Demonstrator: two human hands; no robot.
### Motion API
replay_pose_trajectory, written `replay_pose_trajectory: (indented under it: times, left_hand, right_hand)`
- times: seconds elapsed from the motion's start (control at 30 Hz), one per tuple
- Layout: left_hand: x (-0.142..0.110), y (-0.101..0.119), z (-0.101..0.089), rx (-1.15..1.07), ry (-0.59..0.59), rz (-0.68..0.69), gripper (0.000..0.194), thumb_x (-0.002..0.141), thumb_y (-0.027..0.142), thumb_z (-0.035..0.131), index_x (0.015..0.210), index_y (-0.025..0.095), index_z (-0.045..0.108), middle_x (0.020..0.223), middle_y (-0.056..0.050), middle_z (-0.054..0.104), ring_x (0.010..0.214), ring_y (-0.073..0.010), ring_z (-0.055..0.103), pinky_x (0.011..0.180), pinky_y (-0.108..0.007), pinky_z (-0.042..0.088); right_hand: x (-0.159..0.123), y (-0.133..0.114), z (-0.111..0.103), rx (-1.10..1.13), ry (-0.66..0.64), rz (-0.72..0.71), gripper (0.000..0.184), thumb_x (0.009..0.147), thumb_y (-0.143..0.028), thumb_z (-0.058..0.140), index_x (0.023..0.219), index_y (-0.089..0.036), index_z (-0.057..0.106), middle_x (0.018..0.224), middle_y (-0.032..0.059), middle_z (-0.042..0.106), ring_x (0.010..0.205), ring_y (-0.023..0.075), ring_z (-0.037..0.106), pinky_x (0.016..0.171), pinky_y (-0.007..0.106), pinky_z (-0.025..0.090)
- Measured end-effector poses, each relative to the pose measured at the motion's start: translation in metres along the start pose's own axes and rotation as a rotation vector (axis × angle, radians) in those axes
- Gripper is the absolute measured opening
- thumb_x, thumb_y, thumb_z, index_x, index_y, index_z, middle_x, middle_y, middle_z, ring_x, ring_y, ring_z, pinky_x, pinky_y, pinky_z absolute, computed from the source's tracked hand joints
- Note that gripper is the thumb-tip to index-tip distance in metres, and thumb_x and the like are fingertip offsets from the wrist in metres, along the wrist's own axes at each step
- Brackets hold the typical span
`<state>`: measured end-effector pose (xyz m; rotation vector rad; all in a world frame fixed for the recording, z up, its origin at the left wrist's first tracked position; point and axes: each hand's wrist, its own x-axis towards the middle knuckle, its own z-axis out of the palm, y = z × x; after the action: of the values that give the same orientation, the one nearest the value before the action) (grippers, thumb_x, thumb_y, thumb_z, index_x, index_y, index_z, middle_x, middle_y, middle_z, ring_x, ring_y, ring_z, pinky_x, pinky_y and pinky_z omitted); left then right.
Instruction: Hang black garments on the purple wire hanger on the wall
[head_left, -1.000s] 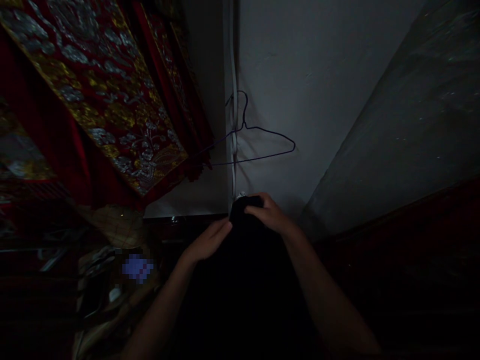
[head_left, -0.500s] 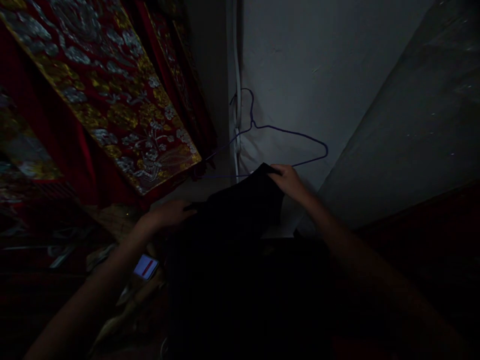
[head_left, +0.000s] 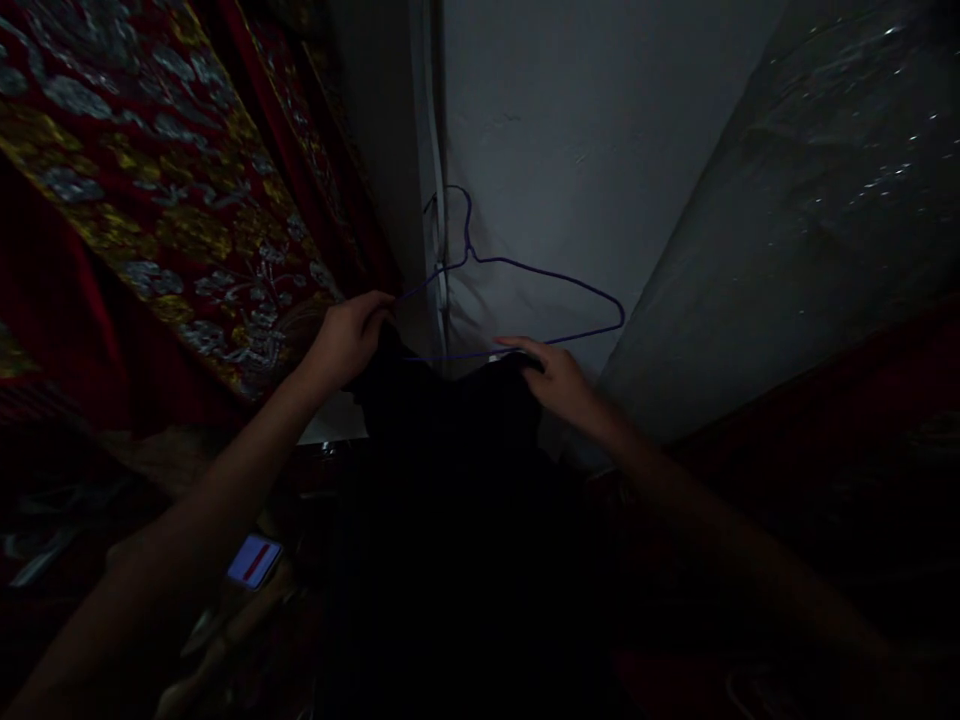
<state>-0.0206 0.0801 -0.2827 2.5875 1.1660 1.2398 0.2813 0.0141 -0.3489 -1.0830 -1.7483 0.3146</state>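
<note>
A thin purple clothes hanger (head_left: 547, 272) hangs by its hook from a pale cable against the wall. Below it a black garment (head_left: 457, 430) is held up by both hands; its exact cut is lost in the dark. My left hand (head_left: 351, 335) is closed on the garment's upper left edge, beside the hanger's left end, which it partly covers. My right hand (head_left: 555, 378) pinches the upper right edge, with its fingers close to the hanger's lower bar. A small white patch (head_left: 495, 356) shows at the garment's edge by those fingertips.
Red cloth (head_left: 172, 200) with gold and silver embroidery hangs at the left. A pale cable (head_left: 435, 130) runs down the wall (head_left: 585, 120). Shiny clear plastic sheeting (head_left: 810, 220) covers the right side. A lit phone (head_left: 255, 561) lies low on the left.
My left hand has risen with the garment's left edge up to the hanger's left end. The garment is spread wider between both hands. The view has shifted slightly right.
</note>
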Motion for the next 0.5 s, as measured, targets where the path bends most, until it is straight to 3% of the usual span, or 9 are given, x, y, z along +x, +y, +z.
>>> replay_pose_trajectory:
  times: [0.1,0.17,0.27,0.33,0.4,0.5]
  left_hand:
    - [0.003,-0.009,-0.008,0.092,-0.065,0.014,0.031,0.094,0.021,0.04,0.109,0.016,0.067,0.096,-0.008,0.072,0.09,-0.0232,0.067,0.086,-0.036,0.052]
    - [0.002,-0.012,-0.014,0.162,-0.076,0.049,0.032,0.095,0.021,0.039,0.108,0.016,0.067,0.097,-0.01,0.069,0.09,-0.0237,0.065,0.085,-0.037,0.051]
    - [0.002,-0.016,-0.021,0.256,-0.055,0.078,0.031,0.095,0.02,0.039,0.105,0.016,0.068,0.099,-0.012,0.064,0.089,-0.0242,0.062,0.085,-0.039,0.051]
    - [0.004,-0.02,-0.025,0.281,-0.022,0.073,0.032,0.095,0.019,0.039,0.105,0.015,0.069,0.102,-0.012,0.062,0.089,-0.0241,0.06,0.086,-0.04,0.051]
    - [0.005,-0.022,-0.028,0.278,-0.014,0.073,0.033,0.095,0.019,0.039,0.105,0.015,0.069,0.102,-0.012,0.06,0.09,-0.0242,0.06,0.087,-0.041,0.051]
    - [0.005,-0.022,-0.032,0.269,-0.049,0.079,0.033,0.095,0.021,0.039,0.105,0.015,0.07,0.096,-0.011,0.061,0.087,-0.0241,0.059,0.085,-0.04,0.051]
  right_hand:
    - [0.0,0.007,-0.028,-0.06,0.394,0.038,0.061,0.072,-0.01,0.052,0.131,-0.02,0.063,0.106,0.0069,0.073,0.077,0.0188,0.067,0.069,0.032,0.054]
    - [0.005,0.014,-0.046,-0.049,0.521,0.063,0.058,0.071,-0.012,0.056,0.128,-0.02,0.065,0.095,0.0056,0.073,0.067,0.0171,0.063,0.059,0.029,0.052]
    - [0.01,0.014,-0.063,-0.023,0.477,0.057,0.034,0.069,-0.014,0.063,0.101,-0.019,0.074,0.082,0.003,0.07,0.062,0.0148,0.061,0.055,0.026,0.05]
    - [0.008,0.005,-0.069,0.019,0.388,0.058,0.03,0.066,-0.016,0.071,0.097,-0.019,0.073,0.084,0.0025,0.07,0.062,0.014,0.062,0.054,0.024,0.05]
    - [0.001,-0.008,-0.075,0.103,0.279,0.08,0.054,0.063,-0.02,0.08,0.115,-0.021,0.069,0.095,0.0034,0.072,0.064,0.0145,0.065,0.055,0.025,0.053]
    - [-0.01,-0.023,-0.089,0.186,0.19,0.103,0.091,0.063,-0.028,0.085,0.146,-0.026,0.049,0.113,0.0062,0.071,0.07,0.0171,0.069,0.062,0.031,0.058]
